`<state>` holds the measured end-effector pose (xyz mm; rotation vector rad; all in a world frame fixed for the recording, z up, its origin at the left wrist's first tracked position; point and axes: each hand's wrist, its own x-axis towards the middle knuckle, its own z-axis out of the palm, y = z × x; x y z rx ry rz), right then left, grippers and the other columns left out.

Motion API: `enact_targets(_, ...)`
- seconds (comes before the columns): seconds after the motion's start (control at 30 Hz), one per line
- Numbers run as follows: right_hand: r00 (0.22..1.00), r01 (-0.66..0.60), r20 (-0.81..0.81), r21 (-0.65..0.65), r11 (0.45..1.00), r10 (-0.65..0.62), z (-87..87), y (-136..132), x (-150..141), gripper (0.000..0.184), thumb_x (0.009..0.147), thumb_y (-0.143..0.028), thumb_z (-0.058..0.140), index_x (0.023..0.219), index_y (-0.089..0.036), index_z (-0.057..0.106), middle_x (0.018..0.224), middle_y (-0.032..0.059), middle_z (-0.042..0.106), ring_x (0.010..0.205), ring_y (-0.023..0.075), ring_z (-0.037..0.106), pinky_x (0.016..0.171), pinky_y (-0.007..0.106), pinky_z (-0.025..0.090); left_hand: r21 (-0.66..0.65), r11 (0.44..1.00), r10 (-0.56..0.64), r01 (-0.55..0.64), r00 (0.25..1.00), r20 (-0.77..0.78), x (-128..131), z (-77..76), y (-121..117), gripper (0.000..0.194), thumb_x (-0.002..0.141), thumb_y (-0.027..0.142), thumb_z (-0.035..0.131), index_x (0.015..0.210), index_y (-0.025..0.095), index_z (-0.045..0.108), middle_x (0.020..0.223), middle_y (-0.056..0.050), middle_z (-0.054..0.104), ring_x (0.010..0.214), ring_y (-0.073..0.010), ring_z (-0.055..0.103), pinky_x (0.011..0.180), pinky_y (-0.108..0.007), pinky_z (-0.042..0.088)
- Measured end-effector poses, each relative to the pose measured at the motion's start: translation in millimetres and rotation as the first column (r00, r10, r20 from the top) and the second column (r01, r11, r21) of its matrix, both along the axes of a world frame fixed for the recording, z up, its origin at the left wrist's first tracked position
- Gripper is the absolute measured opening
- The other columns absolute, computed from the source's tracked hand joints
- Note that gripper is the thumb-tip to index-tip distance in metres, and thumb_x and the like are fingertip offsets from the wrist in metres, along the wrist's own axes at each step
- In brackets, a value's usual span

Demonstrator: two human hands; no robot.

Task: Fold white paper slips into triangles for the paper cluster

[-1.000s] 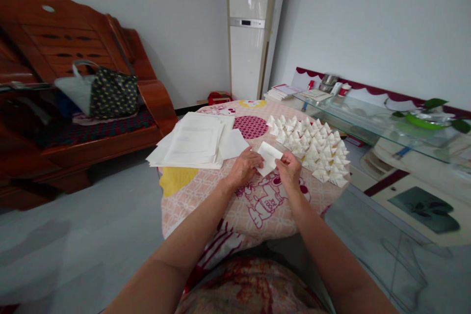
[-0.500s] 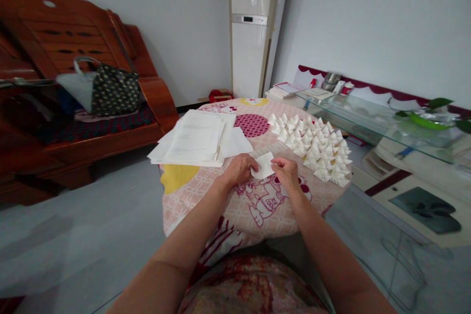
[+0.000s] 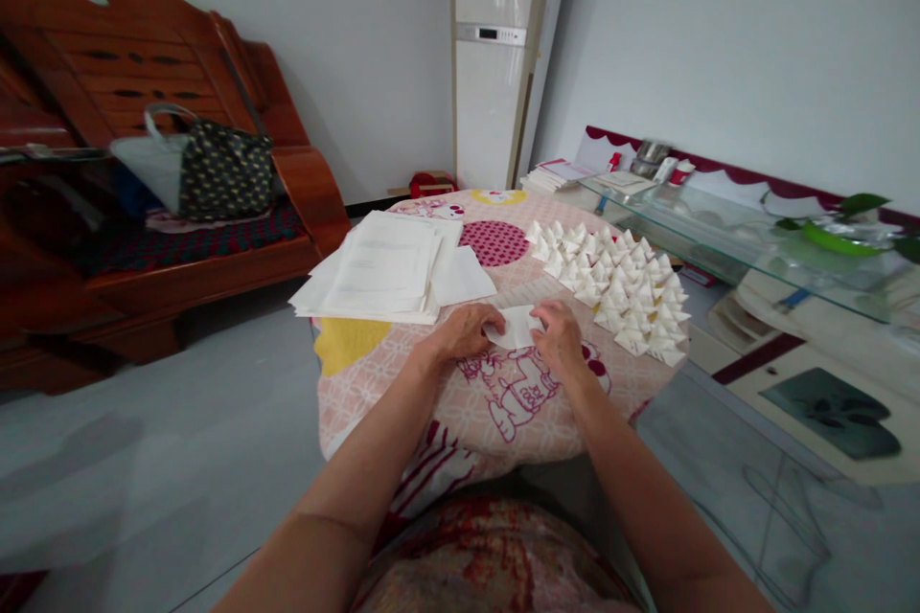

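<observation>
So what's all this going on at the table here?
Someone is handling a small piece of white paper, with the left hand at one side edge and the right hand at the other, over a cloth-covered table. A pile of larger paper sheets lies to the left, and a cluster of pointed folded-paper pieces sits to the right.

Clothed table (image 3: 352, 388) — papers (image 3: 380, 268); folded pieces (image 3: 619, 285)
</observation>
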<state>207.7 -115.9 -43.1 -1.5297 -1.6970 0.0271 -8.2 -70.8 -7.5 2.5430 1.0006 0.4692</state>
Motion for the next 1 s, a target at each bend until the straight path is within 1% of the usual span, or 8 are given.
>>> enact_targets(0.07, 0.991, -0.124, 0.059, 0.028, 0.992, 0.122, 0.2, 0, -2, 0.03, 0.068, -0.002, 0.06, 0.087, -0.016, 0.078, 0.113, 0.017, 0.071, 0.105, 0.0294, 0.064, 0.096, 0.044, 0.051, -0.017, 1.0, -0.016, 0.016, 1.0, 0.005, -2, 1.7, 0, 0.032, 0.073, 0.01, 0.063, 0.101, 0.019, 0.077, 0.107, -0.004, 0.076, 0.1, -0.0215, 0.07, 0.096, -0.03, 0.052)
enact_targets(0.17, 0.946, -0.307, 0.1, -0.043, 0.951, 0.31, 0.3, -1, -5, 0.033, 0.071, 0.002, 0.054, 0.08, -0.018, 0.079, 0.095, 0.0118, 0.072, 0.093, 0.0252, 0.065, 0.088, 0.039, 0.053, -0.059, 0.998, -0.022, 0.024, 0.999, 0.035, -4, 3.2, 1, 0.028, 0.075, 0.013, 0.064, 0.098, 0.019, 0.078, 0.108, -0.004, 0.077, 0.098, -0.0208, 0.07, 0.092, -0.029, 0.052)
enact_targets(0.23, 0.916, -0.383, 0.093, -0.094, 0.919, 0.391, 0.1, -2, -4, 0.037, 0.072, 0.004, 0.053, 0.079, -0.021, 0.079, 0.088, 0.0079, 0.072, 0.086, 0.0223, 0.065, 0.083, 0.035, 0.053, -0.098, 0.995, -0.031, 0.037, 0.998, 0.06, -6, 3.3, 3, 0.027, 0.074, 0.012, 0.064, 0.096, 0.019, 0.078, 0.109, -0.003, 0.077, 0.097, -0.0194, 0.069, 0.089, -0.027, 0.052)
enact_targets(0.37, 0.889, -0.447, 0.047, -0.128, 0.885, 0.456, -0.2, -5, 3, 0.039, 0.072, 0.004, 0.054, 0.08, -0.023, 0.081, 0.094, 0.0062, 0.073, 0.087, 0.0202, 0.066, 0.083, 0.034, 0.054, -0.197, 0.977, -0.057, 0.08, 0.991, 0.123, -12, 1.3, 9, 0.025, 0.072, 0.01, 0.065, 0.092, 0.018, 0.079, 0.113, -0.004, 0.076, 0.096, -0.0183, 0.069, 0.086, -0.026, 0.051)
enact_targets(0.53, 0.881, -0.468, 0.012, -0.132, 0.874, 0.473, -1.7, -11, 10, 0.042, 0.071, 0.004, 0.054, 0.08, -0.025, 0.082, 0.101, 0.0057, 0.074, 0.096, 0.0205, 0.066, 0.089, 0.034, 0.054, -0.293, 0.95, -0.039, 0.11, 0.971, 0.236, -16, -3.9, 15, 0.014, 0.078, 0.023, 0.069, 0.087, 0.017, 0.078, 0.108, -0.005, 0.077, 0.094, -0.0182, 0.068, 0.086, -0.027, 0.051)
enact_targets(0.7, 0.886, -0.461, -0.013, -0.139, 0.877, 0.464, 0.8, -12, 9, 0.04, 0.07, 0.002, 0.053, 0.077, -0.024, 0.082, 0.099, 0.0061, 0.075, 0.094, 0.0202, 0.067, 0.087, 0.034, 0.055, -0.293, 0.956, 0.073, -0.013, 0.978, 0.195, -10, -2.6, 15, 0.024, 0.086, 0.034, 0.062, 0.093, 0.018, 0.079, 0.09, -0.002, 0.076, 0.081, -0.016, 0.065, 0.075, -0.025, 0.049)
enact_targets(0.83, 0.894, -0.444, -0.014, -0.144, 0.884, 0.447, 5.1, -14, 7, 0.038, 0.07, 0.002, 0.054, 0.074, -0.023, 0.082, 0.098, 0.0065, 0.076, 0.091, 0.0207, 0.068, 0.085, 0.034, 0.055, -0.194, 0.965, 0.2, -0.178, 0.975, 0.095, 3, 3.4, 12, 0.018, 0.085, 0.031, 0.064, 0.085, 0.018, 0.078, 0.083, -0.001, 0.073, 0.076, -0.0155, 0.063, 0.073, -0.025, 0.048)
enact_targets(1.0, 0.896, -0.44, 0.005, -0.14, 0.887, 0.445, 6.0, -15, 6, 0.037, 0.069, 0.003, 0.055, 0.073, -0.022, 0.081, 0.095, 0.0064, 0.076, 0.089, 0.0203, 0.068, 0.084, 0.034, 0.055, -0.146, 0.93, 0.344, -0.338, 0.939, 0.012, 20, 6.4, 9, 0.01, 0.081, 0.022, 0.068, 0.083, 0.017, 0.077, 0.086, -0.004, 0.074, 0.081, -0.0175, 0.066, 0.077, -0.026, 0.05)
